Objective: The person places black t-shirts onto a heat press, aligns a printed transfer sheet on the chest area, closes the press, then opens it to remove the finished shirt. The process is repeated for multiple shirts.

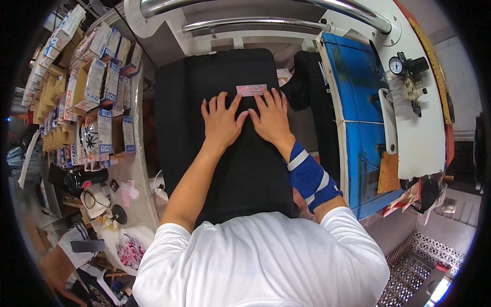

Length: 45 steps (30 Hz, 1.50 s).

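Note:
A black garment lies spread flat in front of me. On its upper part is a small clear film strip with red-pink lettering. My left hand rests palm down on the black cloth, fingers spread, its index fingertip at the strip's lower left edge. From the other side, my right hand lies flat with fingers apart, its fingertips at the strip's lower right edge. The two thumbs come close together below the strip. Neither hand grips anything. A blue band with pale stripes wraps my right forearm.
Chrome bars of a white machine run across the far side. To the right stand a worn blue panel and a pressure gauge. Cardboard boxes fill shelves at left. A person's arm shows at lower left.

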Available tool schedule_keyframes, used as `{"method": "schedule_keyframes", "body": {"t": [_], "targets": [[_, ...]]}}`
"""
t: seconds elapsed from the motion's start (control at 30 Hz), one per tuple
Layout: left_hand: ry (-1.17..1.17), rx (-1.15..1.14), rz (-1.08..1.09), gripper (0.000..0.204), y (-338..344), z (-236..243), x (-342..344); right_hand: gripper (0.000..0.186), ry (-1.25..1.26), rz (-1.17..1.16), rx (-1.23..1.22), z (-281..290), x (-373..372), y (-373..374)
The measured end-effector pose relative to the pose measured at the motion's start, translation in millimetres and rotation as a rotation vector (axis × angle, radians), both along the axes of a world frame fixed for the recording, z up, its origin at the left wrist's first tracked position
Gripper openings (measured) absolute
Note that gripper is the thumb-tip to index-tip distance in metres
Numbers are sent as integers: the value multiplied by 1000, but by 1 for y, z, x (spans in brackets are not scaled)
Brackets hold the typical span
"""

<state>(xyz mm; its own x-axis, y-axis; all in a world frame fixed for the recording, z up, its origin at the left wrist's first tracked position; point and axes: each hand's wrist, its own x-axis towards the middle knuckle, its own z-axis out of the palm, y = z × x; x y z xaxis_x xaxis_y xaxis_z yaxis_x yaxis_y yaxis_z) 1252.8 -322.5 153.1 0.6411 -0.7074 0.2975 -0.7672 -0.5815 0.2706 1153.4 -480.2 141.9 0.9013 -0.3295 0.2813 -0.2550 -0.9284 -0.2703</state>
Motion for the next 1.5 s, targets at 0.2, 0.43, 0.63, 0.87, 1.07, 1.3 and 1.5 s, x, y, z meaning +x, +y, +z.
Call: {"method": "schedule_keyframes", "body": {"t": [0.2, 0.43, 0.63, 0.87, 1.07, 1.3, 1.5], "targets": [[-42, 20, 39, 52, 3, -8, 5, 54, -20, 4, -20, 0, 6, 2], [-33, -16, 70, 50, 3, -13, 3, 53, -77, -16, -25, -7, 4, 1], [-6, -1, 84, 49, 4, -15, 3, 52, -101, 2, -36, -4, 4, 2], [-27, -10, 88, 48, 5, -15, 3, 51, -120, -2, -30, -6, 4, 2], [-11, 1, 98, 48, 5, -15, 3, 50, -109, -5, -25, -7, 4, 2], [-3, -12, 104, 47, 5, -13, 3, 50, -93, -5, -26, -4, 4, 3], [-6, -49, 95, 48, 6, -15, 3, 50, -85, -11, -20, -4, 4, 3]]}}
